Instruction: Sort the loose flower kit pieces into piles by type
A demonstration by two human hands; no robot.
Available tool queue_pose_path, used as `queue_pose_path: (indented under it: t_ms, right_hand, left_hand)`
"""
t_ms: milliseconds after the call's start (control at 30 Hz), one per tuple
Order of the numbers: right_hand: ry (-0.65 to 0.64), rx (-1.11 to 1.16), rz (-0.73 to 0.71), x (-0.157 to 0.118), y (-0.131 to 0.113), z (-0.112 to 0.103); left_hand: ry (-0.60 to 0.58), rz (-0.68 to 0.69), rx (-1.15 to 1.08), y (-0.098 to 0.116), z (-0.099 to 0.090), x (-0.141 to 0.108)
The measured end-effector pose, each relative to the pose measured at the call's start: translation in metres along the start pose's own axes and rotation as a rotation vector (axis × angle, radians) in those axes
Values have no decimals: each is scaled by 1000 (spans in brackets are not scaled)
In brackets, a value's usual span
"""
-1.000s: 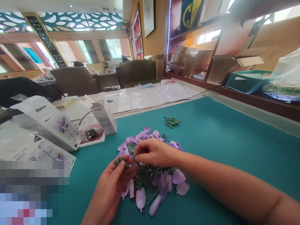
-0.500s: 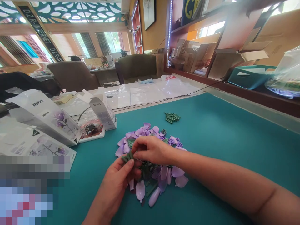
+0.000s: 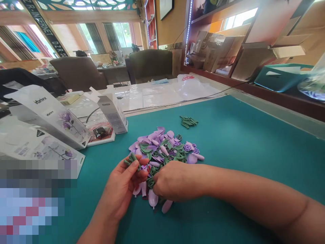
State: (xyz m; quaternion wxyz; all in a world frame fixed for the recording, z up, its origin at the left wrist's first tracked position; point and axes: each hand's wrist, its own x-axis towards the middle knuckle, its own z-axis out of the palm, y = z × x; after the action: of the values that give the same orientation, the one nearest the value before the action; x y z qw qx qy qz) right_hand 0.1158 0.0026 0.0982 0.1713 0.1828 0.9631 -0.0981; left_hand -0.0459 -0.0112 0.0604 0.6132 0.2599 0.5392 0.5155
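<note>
My left hand [image 3: 124, 184] holds several short green stem pieces [image 3: 132, 160] between thumb and fingers, at the left edge of a parts heap. My right hand [image 3: 175, 181] is lowered into the near side of the heap, fingers curled down; their tips and whatever they pinch are hidden. The heap mixes lilac plastic petals [image 3: 153, 198], green leaves [image 3: 146, 148], looped green parts [image 3: 152, 171] and purple openwork discs [image 3: 188, 146]. Farther back, a separate small pile of green stems [image 3: 188, 122] lies on the teal mat [image 3: 241, 142].
Opened white boxes with flower pictures [image 3: 63, 120] stand at the left, beside a narrow upright box [image 3: 114, 113] and a tray with a small black item [image 3: 100, 132]. Clear plastic sheets [image 3: 152, 96] lie beyond the mat. A teal basket [image 3: 274, 79] sits on the right ledge.
My right hand has left the stem pieces in my left hand and moved down and right into the heap. My left hand has shifted slightly left, still holding the stems. The view has tilted slightly.
</note>
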Motion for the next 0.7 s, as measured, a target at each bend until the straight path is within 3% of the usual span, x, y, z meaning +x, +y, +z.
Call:
queue_pose_path:
  t_ms: [133,300,433,700]
  right_hand:
    - [4,-28,13,4,-3,5]
    - [113,-16,9,10,-5,16]
    - [160,58,58,8,0,12]
    - [658,710,185,2,22,1]
  left_hand:
    - [3,-1,16,0,-1,0]
    - [-10,6,-3,0,-1,0]
    - [-3,9,-5,2,0,-1]
    - [-116,-34,-24,-6,-4,2]
